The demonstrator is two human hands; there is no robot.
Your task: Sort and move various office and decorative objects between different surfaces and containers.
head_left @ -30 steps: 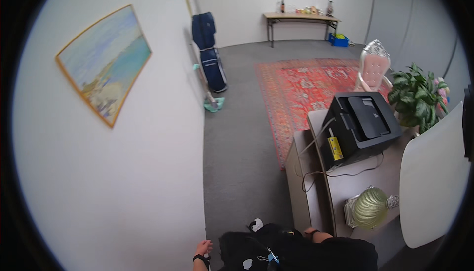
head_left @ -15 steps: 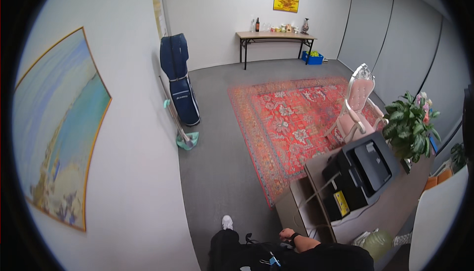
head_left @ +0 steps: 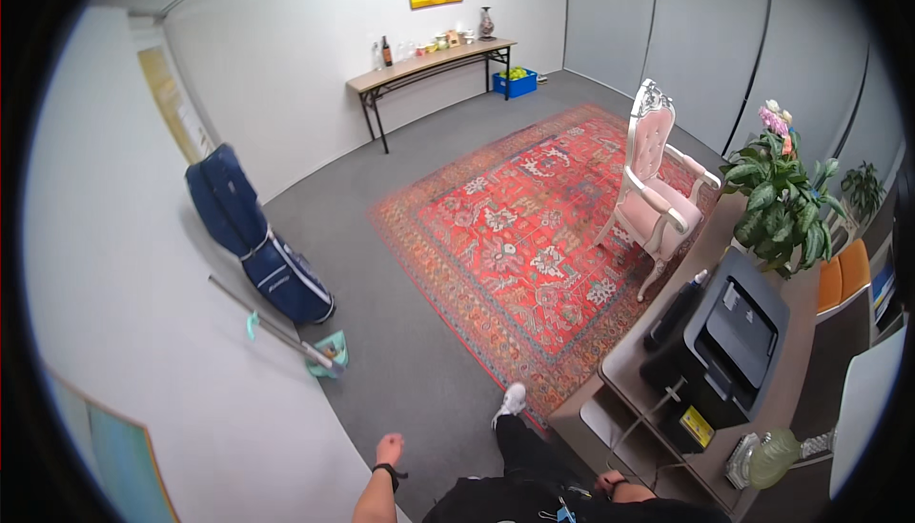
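My left hand (head_left: 390, 450) is low in the picture, above the grey floor, with a dark band at its wrist. Its fingers look loosely curled, and nothing shows in them. My right hand (head_left: 610, 480) is by my body, beside the wooden cabinet (head_left: 572, 423). It is small and partly hidden, so I cannot make out its fingers or anything in them. A clip on a cord (head_left: 562, 513) hangs at my front. My foot in a white shoe (head_left: 513, 399) is at the near edge of the red patterned rug (head_left: 505, 256).
On the cabinet stand a black printer (head_left: 734, 332) and a leafy plant (head_left: 772, 194). A pink armchair (head_left: 658, 170) stands on the rug. Along the left wall are a blue golf bag (head_left: 276, 275) and a dustpan (head_left: 329, 352). A long table (head_left: 429, 68) with bottles is at the back.
The view has swung right and moved forward, so the wall painting slides toward the lower left corner. My left hand has come into view, and one foot has stepped up to the rug.
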